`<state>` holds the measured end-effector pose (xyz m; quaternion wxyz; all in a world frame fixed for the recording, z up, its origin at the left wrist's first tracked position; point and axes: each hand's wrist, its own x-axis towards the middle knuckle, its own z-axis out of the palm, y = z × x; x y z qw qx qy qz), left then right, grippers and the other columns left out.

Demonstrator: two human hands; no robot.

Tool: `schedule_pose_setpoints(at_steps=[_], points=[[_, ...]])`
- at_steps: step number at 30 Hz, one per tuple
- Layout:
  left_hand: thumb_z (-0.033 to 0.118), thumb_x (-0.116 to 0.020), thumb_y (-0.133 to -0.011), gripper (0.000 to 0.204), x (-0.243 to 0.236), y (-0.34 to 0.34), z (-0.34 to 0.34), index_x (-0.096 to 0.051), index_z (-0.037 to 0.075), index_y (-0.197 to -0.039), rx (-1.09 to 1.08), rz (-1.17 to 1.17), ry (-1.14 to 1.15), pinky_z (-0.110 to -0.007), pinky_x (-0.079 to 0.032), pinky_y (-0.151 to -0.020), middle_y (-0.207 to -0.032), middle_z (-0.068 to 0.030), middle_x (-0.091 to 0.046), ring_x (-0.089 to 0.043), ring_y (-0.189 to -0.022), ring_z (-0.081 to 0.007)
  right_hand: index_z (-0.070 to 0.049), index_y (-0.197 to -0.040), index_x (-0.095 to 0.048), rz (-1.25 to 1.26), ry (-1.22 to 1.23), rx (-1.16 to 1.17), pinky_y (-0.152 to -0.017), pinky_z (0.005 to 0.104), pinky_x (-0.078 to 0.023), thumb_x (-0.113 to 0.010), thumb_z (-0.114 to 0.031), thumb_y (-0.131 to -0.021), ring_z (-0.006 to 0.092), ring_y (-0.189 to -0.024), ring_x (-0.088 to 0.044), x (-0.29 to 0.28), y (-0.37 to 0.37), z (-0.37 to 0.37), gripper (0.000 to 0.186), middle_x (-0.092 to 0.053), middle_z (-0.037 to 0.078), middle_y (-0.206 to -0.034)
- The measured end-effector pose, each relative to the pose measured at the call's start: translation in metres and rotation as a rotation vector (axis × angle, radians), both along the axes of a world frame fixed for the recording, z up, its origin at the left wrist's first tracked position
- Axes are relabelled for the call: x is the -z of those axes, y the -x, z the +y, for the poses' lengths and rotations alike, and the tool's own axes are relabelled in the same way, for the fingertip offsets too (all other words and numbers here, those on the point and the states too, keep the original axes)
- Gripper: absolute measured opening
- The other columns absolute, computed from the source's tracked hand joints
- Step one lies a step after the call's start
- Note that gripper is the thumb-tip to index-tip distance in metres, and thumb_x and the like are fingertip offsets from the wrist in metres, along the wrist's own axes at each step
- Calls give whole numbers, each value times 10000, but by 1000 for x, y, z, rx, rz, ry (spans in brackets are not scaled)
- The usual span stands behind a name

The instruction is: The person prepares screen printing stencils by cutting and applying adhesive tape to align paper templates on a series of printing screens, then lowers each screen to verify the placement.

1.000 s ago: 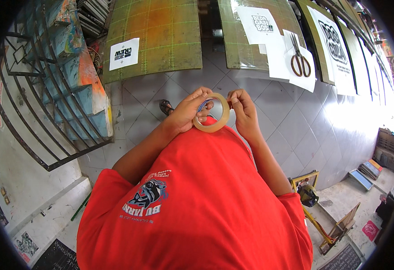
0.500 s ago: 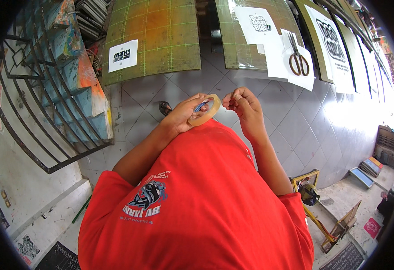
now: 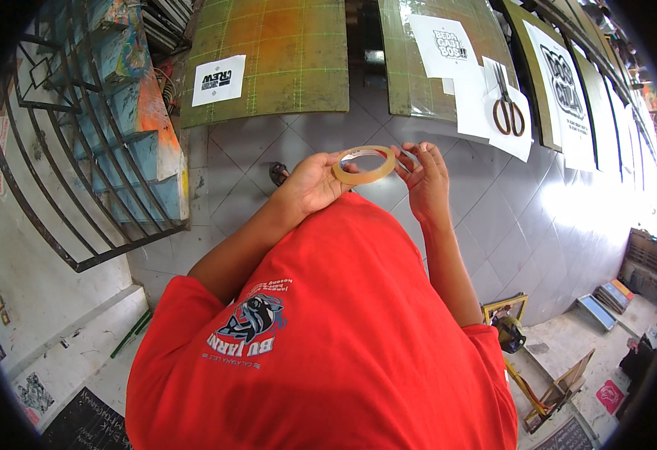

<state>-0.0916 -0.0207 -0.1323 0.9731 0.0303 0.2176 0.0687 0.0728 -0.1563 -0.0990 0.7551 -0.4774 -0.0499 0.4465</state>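
Note:
My left hand (image 3: pixel 319 182) grips a roll of clear, yellowish adhesive tape (image 3: pixel 374 177) by its left side, over the floor in front of my red shirt. The roll lies nearly flat, its round opening showing. Close by its right edge is my right hand (image 3: pixel 427 178), its fingers bent and pinching a thin, pale translucent strip (image 3: pixel 409 156) that looks like the tape's free end. Where the strip joins the roll is hard to make out. Scissors with dark brown handles (image 3: pixel 509 118) rest on white paper at the right board, apart from both hands.
Two greenish boards with grid lines, a left board (image 3: pixel 283 82) and a right board (image 3: pixel 418 94), stand ahead with printed sheets on them. A black metal grille (image 3: pixel 81 262) is at the left. Frames (image 3: pixel 568 386) lean at the lower right above grey floor tiles (image 3: pixel 478 247).
The tape roll has turned from a steep tilt to nearly flat. My right hand has come up against its right side, and a pale strip now shows between its fingers.

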Motion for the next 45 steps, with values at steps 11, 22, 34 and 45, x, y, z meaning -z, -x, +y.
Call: schedule_pose_setpoints(at_steps=[11, 22, 34, 45], points=[[40, -442, -959, 462, -40, 1, -7, -222, 1, -1362, -248, 117, -140, -458, -425, -1041, -1148, -183, -504, -515, -1186, -325, -43, -1019, -483, 251, 70, 14, -884, 399, -519, -551, -158, -930, 299, -1039, -588, 38, 3, -7, 162, -539, 119, -1062], [-39, -471, -916, 739, -74, -2, -30, -36, 134, -1487, -119, 45, -908, -412, -479, -941, -1098, -180, -573, -611, -1006, -252, -60, -1171, -460, 298, 86, -238, -864, 364, -505, -541, -228, -946, 218, -999, -581, 37, 23, -6, 292, -542, 104, -1122], [-36, -473, -899, 719, -83, 13, -34, -25, 59, -1452, 248, -75, -1480, -369, -396, -992, -1043, -149, -619, -599, -1014, -202, -36, -1275, -498, -298, -47, -388, -1025, 361, -370, -454, -224, -981, 215, -1247, -462, -24, -1, 5, 352, -521, 98, -1289], [0, -424, -906, 285, -64, 35, -27, -478, -30, -1184, 336, -178, -1227, -322, -400, -964, -1005, -73, -594, -559, -960, -142, -25, -1180, -563, -375, -179, -556, -931, 335, -450, -496, -120, -964, 208, -1066, -568, -10, -3, 1, 245, -589, 106, -1130]])
